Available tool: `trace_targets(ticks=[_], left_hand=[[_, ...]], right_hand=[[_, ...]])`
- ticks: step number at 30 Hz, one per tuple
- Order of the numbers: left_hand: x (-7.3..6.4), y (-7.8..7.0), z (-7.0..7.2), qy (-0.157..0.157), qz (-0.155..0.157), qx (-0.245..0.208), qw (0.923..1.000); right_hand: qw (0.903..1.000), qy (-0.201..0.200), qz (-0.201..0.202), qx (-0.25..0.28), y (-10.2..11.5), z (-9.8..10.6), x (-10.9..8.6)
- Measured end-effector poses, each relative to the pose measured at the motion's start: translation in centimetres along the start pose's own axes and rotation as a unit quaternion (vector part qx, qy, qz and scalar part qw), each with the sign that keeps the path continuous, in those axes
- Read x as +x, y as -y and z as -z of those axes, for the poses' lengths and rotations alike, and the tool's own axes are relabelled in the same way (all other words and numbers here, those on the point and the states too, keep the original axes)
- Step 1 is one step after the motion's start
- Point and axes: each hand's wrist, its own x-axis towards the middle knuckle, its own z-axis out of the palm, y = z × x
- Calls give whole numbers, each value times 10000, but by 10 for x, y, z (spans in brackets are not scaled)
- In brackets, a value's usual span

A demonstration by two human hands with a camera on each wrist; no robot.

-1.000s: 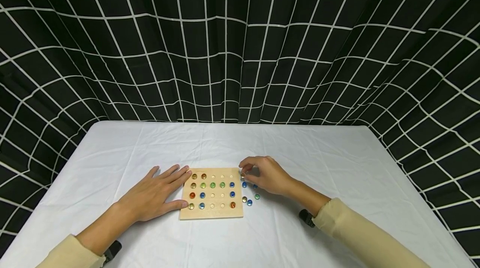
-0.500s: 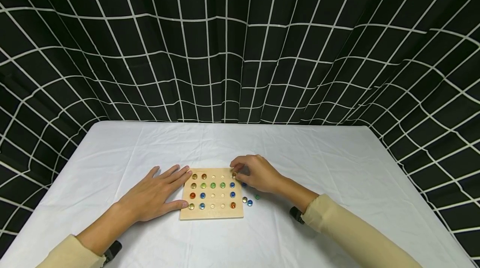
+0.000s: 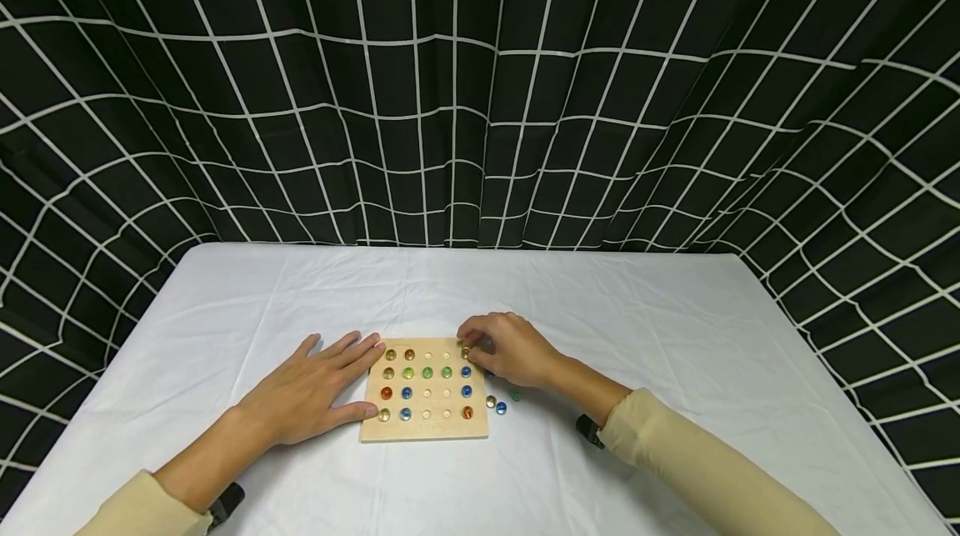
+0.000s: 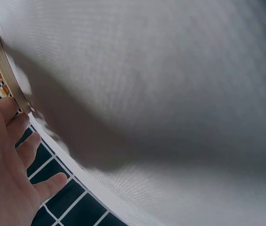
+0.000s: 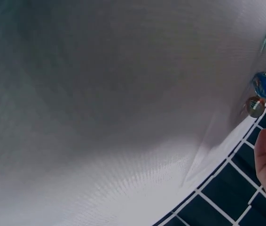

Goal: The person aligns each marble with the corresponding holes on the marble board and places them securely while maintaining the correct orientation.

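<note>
A pale wooden board [image 3: 437, 429] with rows of shallow round hollows lies on the table, many of them holding glass marbles. My left hand [image 3: 306, 390] rests flat with its fingers spread, fingertips and thumb on the board's left edge. In the left wrist view that edge of the board [image 4: 2, 61] shows beside the hand's fingers [image 4: 15, 125]. At the far right corner of the board, my right hand [image 3: 517, 348] pinches an amber marble [image 3: 466, 353] between thumb and index finger, right at the last hollow of the back row.
Several loose marbles [image 3: 501, 408] lie on the white cloth just right of the board, some partly hidden under the right hand. The right wrist view shows a blue marble [image 5: 264, 84] among them. A black curtain with white grid lines [image 3: 480, 102] hangs behind the table.
My right hand has carried the amber marble left from beside the board to the back row's right-end hollow. The left hand has stayed in place on the board.
</note>
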Motion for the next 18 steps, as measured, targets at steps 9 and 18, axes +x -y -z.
trace_targets(ticks=[9, 18], left_hand=[[0, 1, -1, 8, -3, 33, 10000], [0, 0, -1, 17, 12, -14, 10000]], right_hand=[[9998, -205, 65, 10, -8, 15, -3], [9993, -282, -153, 188, -26, 25, -18]])
